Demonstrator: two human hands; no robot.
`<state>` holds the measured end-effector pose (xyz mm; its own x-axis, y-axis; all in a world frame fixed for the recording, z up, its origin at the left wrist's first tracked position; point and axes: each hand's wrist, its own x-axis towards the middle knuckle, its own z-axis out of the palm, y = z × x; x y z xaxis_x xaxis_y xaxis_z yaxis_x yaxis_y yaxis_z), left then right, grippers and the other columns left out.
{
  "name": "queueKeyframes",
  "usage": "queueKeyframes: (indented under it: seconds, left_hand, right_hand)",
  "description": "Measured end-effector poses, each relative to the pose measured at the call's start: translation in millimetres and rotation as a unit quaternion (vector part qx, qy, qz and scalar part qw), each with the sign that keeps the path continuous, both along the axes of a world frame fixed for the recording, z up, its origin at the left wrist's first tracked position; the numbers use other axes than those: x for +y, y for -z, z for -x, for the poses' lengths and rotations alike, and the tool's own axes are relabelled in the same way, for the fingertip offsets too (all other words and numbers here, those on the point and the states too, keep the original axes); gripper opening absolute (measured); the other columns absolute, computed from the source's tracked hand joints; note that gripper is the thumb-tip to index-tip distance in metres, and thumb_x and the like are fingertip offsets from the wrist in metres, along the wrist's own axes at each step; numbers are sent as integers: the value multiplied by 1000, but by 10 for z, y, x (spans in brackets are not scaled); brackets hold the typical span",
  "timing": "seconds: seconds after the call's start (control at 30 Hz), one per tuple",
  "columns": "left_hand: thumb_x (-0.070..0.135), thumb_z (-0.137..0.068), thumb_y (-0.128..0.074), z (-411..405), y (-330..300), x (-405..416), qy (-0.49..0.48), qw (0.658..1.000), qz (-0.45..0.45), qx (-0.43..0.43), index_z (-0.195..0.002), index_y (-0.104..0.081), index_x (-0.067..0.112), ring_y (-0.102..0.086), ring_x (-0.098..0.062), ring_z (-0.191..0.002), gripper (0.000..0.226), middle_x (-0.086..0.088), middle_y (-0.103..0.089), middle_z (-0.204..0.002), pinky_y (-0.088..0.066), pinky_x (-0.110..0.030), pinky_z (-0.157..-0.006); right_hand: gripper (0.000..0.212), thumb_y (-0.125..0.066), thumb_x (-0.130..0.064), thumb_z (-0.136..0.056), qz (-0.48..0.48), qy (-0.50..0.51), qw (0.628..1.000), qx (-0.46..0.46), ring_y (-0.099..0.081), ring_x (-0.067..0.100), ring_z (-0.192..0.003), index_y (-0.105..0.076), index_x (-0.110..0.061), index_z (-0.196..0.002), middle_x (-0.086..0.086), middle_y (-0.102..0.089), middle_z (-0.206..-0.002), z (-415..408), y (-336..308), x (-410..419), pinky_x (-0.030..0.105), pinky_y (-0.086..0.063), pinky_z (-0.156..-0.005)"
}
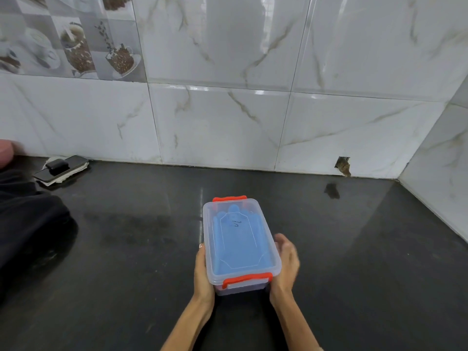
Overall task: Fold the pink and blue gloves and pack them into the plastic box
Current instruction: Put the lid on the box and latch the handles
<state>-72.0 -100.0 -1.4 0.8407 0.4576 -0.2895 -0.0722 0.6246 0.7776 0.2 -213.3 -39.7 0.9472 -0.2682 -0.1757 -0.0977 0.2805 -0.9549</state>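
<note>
A clear plastic box (276, 262) with its lid on and orange clasps at both ends sits on the black countertop (121, 249). The blue glove (238, 239) lies flat inside and shows through the lid. A faint pinkish tint shows through the box's near wall, below the near clasp. My left hand (202, 272) lies flat against the box's left side, fingers straight along it. My right hand (286, 262), motion-blurred, is at the box's right side with its fingers relaxed.
A phone with a small black item on it (60, 167) rests on white paper at the back left. Dark fabric (27, 224) covers the left edge. Tiled walls close the back and right, with a broken hole (343, 167) low in the back wall.
</note>
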Motion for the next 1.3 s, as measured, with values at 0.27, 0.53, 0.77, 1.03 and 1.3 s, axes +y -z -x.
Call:
queueKeyframes:
  seconds: [0.27, 0.53, 0.77, 1.03, 1.3]
  left_hand:
    - [58, -84, -28, 430, 62, -225, 344, 918, -167, 109, -150, -20, 23, -46, -7, -129, 75, 16, -46, -142, -37, -28, -108]
    - [57, -88, -35, 41, -248, 193, -12, 892, -411, 185, -77, -58, 22, -59, -20, -78, 44, 2, -62, -79, -44, -33, -68]
    - [48, -96, -33, -559, 88, 614, 102, 988, -103, 47, -110, -69, 11, -65, -33, -105, 54, -16, -70, -111, -52, -45, -91]
    - [45, -99, -21, -351, 226, 537, 114, 986, -120, -20, -98, -75, 22, -70, -26, -100, 59, -13, -73, -107, -56, -39, -82]
    - [54, -94, -22, -109, 420, 605, 74, 989, -128, -28, -98, -76, 25, -71, -20, -96, 61, -9, -74, -103, -59, -25, -69]
  right_hand:
    - [10, -39, -35, -99, -68, 164, 984, 5, -59, 8, -78, -49, -36, -102, -13, -57, -92, 227, -40, -222, 21, -52, -59]
    - [40, -42, -49, -94, -123, 15, 989, 76, -71, 25, -75, -65, -17, -87, 4, -73, -80, 8, -33, -579, 43, -56, -73]
    - [21, -56, -31, -92, 2, -104, 990, 93, -65, 27, -78, -61, -14, -80, 15, -68, -89, -420, -188, -512, 42, -55, -77]
    - [54, -39, -59, -89, -216, -207, 954, 21, -69, 27, -103, -69, -21, -114, 9, -72, -111, -64, -34, -441, 41, -55, -84]
    - [30, -52, -46, -81, -118, -290, 950, -1, -72, 21, -91, -74, -35, -98, 5, -74, -104, -128, -44, -401, 31, -57, -71]
